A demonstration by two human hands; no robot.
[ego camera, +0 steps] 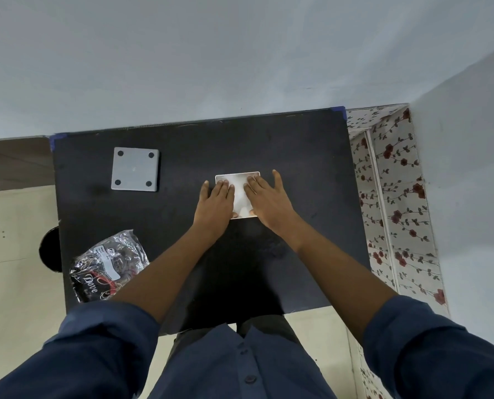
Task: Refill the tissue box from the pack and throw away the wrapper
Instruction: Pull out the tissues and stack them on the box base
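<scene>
In the head view, both hands lie flat on a white tissue box (240,194) near the middle of the black desk (297,156). The left hand (215,201) rests palm-down over the box's left part, fingers straight and close together, thumb out past the left edge. The right hand (267,198) covers the right part, fingers extended and laid flat, thumb spread away to the right. Neither hand pinches anything; they press on the top face. The hands hide most of the box, so only its far edge, a strip between the hands and a bit of the near edge show, and whether it is open or filled cannot be told.

A crumpled, shiny dark wrapper (109,264) with printed lettering lies at the desk's near-left corner, well apart from the box; its near end is hidden behind the left forearm. A grey square plate (135,169) with four dark dots lies flat at the far left. Blue sleeves (101,338) fill the bottom of the view.
</scene>
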